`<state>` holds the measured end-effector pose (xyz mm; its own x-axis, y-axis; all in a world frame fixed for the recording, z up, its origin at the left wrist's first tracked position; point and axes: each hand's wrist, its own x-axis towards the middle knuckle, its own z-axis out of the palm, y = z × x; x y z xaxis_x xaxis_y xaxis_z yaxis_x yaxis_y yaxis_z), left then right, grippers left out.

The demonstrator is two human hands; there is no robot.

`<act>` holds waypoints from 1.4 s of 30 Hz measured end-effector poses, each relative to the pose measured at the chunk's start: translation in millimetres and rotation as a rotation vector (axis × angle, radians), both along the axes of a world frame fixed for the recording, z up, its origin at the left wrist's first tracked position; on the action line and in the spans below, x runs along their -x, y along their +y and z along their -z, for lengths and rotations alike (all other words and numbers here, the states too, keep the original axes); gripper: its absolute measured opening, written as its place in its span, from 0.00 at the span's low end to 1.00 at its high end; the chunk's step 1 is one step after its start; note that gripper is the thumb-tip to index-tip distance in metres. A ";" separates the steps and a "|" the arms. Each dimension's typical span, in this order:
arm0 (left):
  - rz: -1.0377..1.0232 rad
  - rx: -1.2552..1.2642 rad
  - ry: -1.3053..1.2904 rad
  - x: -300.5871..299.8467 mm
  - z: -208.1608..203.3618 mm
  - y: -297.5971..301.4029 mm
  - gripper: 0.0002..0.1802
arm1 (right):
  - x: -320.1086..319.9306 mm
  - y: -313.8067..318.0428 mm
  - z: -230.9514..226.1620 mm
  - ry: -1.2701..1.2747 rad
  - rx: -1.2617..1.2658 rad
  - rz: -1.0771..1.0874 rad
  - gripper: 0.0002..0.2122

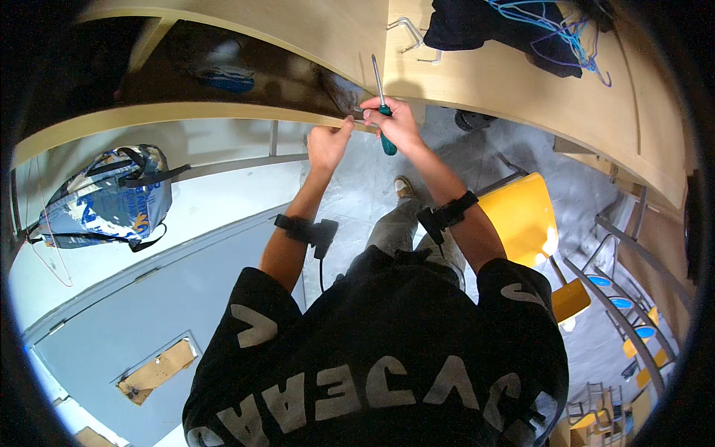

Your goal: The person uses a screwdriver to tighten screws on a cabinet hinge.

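Observation:
My right hand (397,125) is closed around a screwdriver (388,143) with a green handle. Its metal shaft points up and away from me, clear of the wood. The thumb and forefinger of that hand come together at the corner of a pale wooden panel edge (294,113). Just left of it, my left hand (328,146) is closed against the same edge, thumb raised. Whatever small piece lies between the two hands' fingertips is too small to make out.
Bent metal hooks (406,33) and blue wire hangers (570,33) over dark cloth (477,26) lie on the wooden surface beyond. A patterned bag (112,197) hangs at left above a grey door (149,305). A yellow chair (521,220) and a metal ladder (629,316) stand right.

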<state>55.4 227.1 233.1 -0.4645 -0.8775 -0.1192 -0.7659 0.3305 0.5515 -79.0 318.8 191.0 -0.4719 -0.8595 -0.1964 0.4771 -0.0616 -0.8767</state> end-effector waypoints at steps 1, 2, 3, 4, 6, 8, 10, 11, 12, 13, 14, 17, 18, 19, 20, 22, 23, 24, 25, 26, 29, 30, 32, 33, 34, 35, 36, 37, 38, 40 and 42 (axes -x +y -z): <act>-0.008 -0.002 0.003 1.5 1.5 -1.1 0.25 | -1.0 -3.6 -1.9 0.005 -0.024 0.009 0.06; -0.018 0.010 0.009 5.8 2.7 -1.4 0.25 | -1.7 -5.7 -2.3 0.010 -0.050 0.024 0.06; -0.028 0.022 0.015 8.8 3.3 -1.3 0.25 | -3.7 -10.1 3.0 0.011 -0.053 0.022 0.06; -0.029 0.019 0.016 11.0 3.2 -1.2 0.25 | -6.3 -16.4 12.3 0.089 0.005 0.077 0.06; -0.035 0.001 -0.005 19.0 -0.4 -1.5 0.25 | -3.7 -26.7 25.6 0.170 0.061 0.136 0.06; -0.022 -0.003 0.007 19.5 1.4 -5.9 0.25 | -0.2 -34.8 31.9 0.055 0.014 0.172 0.06; -0.010 0.000 0.016 17.8 1.7 -9.9 0.25 | 1.4 -38.4 31.0 0.057 0.021 0.187 0.06; -0.006 -0.005 0.026 16.4 1.1 -9.1 0.24 | 2.1 -39.4 28.9 0.058 0.026 0.204 0.06; -0.001 -0.009 0.036 15.1 0.0 -8.3 0.24 | 1.7 -40.7 26.1 0.056 0.030 0.205 0.06; 0.001 -0.005 0.035 14.3 -1.6 -8.0 0.24 | 0.7 -42.5 22.8 0.054 0.015 0.208 0.06; 0.011 -0.014 0.007 16.1 -0.4 -8.5 0.22 | 0.6 -45.1 25.9 0.046 -0.012 0.213 0.05; 0.020 -0.041 -0.032 20.1 -0.8 -8.3 0.18 | -0.7 -54.5 31.4 0.060 -0.016 0.268 0.04; 0.013 -0.054 -0.033 20.4 -2.3 -7.3 0.18 | -1.7 -56.0 32.0 0.056 -0.016 0.272 0.04; 0.017 -0.054 -0.038 20.4 -1.7 -7.0 0.18 | -2.1 -57.3 33.0 0.039 -0.011 0.279 0.04; 0.018 -0.064 -0.024 19.5 -1.8 -7.2 0.17 | -4.3 -59.1 33.5 0.020 -0.005 0.285 0.03; 0.021 -0.075 -0.017 17.8 -2.0 -8.3 0.17 | -13.4 -62.6 34.3 0.007 0.015 0.337 0.03; 0.030 -0.076 -0.014 17.8 -2.4 -8.0 0.17 | -17.5 -63.4 34.3 0.002 0.033 0.385 0.03; 0.039 -0.076 -0.012 17.4 -2.0 -8.1 0.17 | -20.5 -64.3 34.4 -0.003 0.031 0.384 0.03; 0.037 -0.077 -0.018 15.6 -0.3 -9.2 0.17 | -23.2 -65.3 34.4 -0.043 0.066 0.418 0.03; 0.045 -0.103 0.063 15.7 2.1 -9.9 0.17 | -22.8 -64.2 32.9 -0.081 0.098 0.458 0.03; 0.041 -0.125 0.117 18.0 5.2 -10.5 0.16 | -18.1 -61.9 28.8 -0.050 0.023 0.457 0.02; 0.031 -0.118 0.096 20.3 3.6 -10.0 0.16 | -16.2 -61.6 27.5 -0.057 0.018 0.459 0.02; 0.022 -0.143 0.071 24.7 -0.1 -10.0 0.16 | -13.6 -62.6 27.0 0.025 0.053 0.489 0.02; 0.012 -0.164 0.054 26.1 -0.7 -10.8 0.16 | -13.5 -64.0 28.0 0.020 0.052 0.488 0.02; 0.010 -0.164 0.048 26.1 0.1 -12.1 0.16 | -13.6 -65.3 28.9 0.042 0.089 0.515 0.02; 0.024 -0.155 0.073 27.9 0.1 -13.8 0.15 | -12.7 -67.5 30.7 0.067 0.129 0.541 0.03; 0.038 -0.146 0.098 29.7 0.4 -15.0 0.15 | -12.8 -69.5 32.3 0.064 0.129 0.539 0.03; 0.034 -0.144 0.096 31.2 1.1 -15.0 0.15 | -13.9 -71.2 33.7 0.069 0.138 0.554 0.03; 0.022 -0.176 0.137 35.2 -2.3 -12.9 0.14 | -14.8 -72.3 33.6 0.071 0.146 0.570 0.03; 0.005 -0.207 0.171 39.0 -2.2 -14.2 0.14 | -14.5 -73.1 34.0 0.059 0.131 0.567 0.03; 0.018 -0.222 0.177 40.2 -2.1 -16.0 0.13 | -14.2 -74.2 35.5 0.050 0.117 0.564 0.03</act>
